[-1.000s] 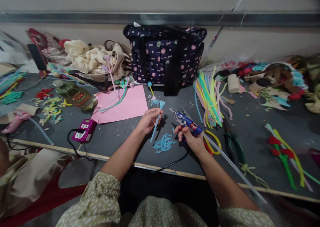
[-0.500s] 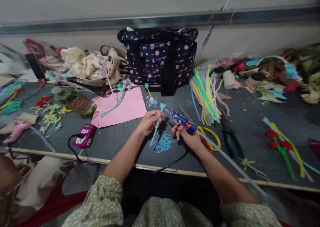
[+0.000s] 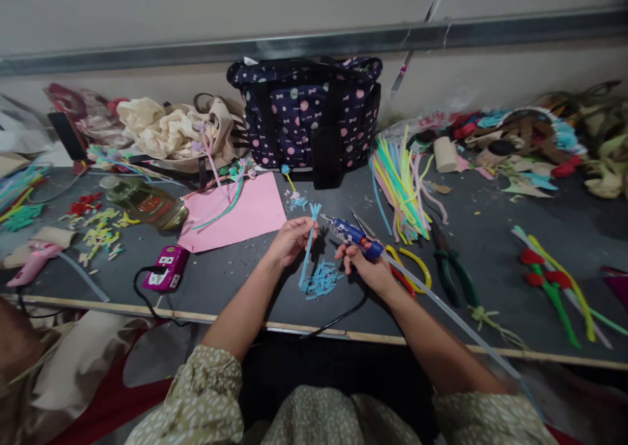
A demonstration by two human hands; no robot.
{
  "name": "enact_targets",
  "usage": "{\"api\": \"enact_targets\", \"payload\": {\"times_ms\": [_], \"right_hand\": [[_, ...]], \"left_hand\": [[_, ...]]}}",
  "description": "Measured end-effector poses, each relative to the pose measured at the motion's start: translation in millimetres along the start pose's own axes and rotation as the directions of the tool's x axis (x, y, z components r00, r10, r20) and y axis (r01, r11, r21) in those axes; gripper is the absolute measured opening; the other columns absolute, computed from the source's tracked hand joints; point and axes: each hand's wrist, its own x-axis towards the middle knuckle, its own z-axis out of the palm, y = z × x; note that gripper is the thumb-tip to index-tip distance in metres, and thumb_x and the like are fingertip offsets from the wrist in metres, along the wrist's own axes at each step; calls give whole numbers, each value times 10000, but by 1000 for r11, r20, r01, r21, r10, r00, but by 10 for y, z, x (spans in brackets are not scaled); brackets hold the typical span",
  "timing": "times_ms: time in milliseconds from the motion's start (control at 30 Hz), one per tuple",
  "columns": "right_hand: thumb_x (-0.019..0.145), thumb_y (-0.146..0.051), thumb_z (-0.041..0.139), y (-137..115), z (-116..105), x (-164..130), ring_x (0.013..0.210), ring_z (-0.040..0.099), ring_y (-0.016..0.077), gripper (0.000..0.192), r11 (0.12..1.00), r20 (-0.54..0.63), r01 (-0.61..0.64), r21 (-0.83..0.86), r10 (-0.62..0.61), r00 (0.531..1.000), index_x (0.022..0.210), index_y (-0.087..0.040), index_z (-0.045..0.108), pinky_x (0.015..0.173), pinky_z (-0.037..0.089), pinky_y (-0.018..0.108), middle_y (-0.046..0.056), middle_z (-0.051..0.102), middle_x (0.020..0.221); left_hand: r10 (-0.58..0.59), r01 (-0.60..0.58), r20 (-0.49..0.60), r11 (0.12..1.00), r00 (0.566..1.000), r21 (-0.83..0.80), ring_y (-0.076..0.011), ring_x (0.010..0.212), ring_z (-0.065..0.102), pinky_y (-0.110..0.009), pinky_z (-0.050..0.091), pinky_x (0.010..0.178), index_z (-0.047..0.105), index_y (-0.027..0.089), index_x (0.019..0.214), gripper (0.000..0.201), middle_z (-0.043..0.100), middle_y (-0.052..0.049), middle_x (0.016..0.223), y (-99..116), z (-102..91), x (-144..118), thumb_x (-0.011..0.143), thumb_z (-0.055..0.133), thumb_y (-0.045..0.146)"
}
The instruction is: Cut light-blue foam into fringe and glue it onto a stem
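The fingers [image 3: 303, 228] of the left hand [image 3: 289, 241] are pinched around a light blue stem [image 3: 307, 252], held tilted above the tabletop [image 3: 230, 278], with its frayed blue tip at the top and its lower end over a small heap of blue cuttings [image 3: 320, 280]. The right hand [image 3: 369, 269] is clenched around the handle of a blue glue gun [image 3: 354, 235], whose nozzle points left toward the stem's upper end, near it but whether touching cannot be told. A clear glue stick [image 3: 451, 314] trails back from the gun along the right forearm, and a black cord [image 3: 338, 319] runs from under the hand to the tabletop's front edge. Just right of the right hand lie yellow-handled scissors [image 3: 417, 265] and green-handled pliers [image 3: 454, 275]. Behind the hands a sheet of pink paper [image 3: 235, 219] lies flat, with a spotted dark bag [image 3: 304, 111] standing against the wall and a bundle of coloured pipe cleaners [image 3: 400, 186] to its right. A magenta device [image 3: 165, 268] sits near the left front edge.
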Motion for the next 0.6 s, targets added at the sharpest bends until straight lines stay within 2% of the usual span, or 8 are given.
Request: {"api": "enact_targets", "payload": {"times_ms": [367, 600], "right_hand": [[771, -650, 642, -46, 25, 10, 433, 529, 88, 465, 1000, -19, -29, -5, 29, 999, 811, -187, 613, 450, 448, 247, 19, 692, 730], [729, -682, 658, -73, 30, 8, 431, 520, 84, 500, 997, -22, -81, -18, 81, 996, 797, -189, 605, 434, 438, 236, 10, 675, 708]], "left_hand": [[13, -17, 79, 998, 997, 53, -48, 445, 489, -163, 359, 398, 650, 119, 816, 348, 609, 3, 656, -7, 25, -27, 736, 772, 434], [21, -29, 91, 996, 996, 82, -32, 419, 455, -155, 340, 386, 674, 105, 874, 404, 606, 5, 643, -8, 37, -40, 723, 777, 466]]}}
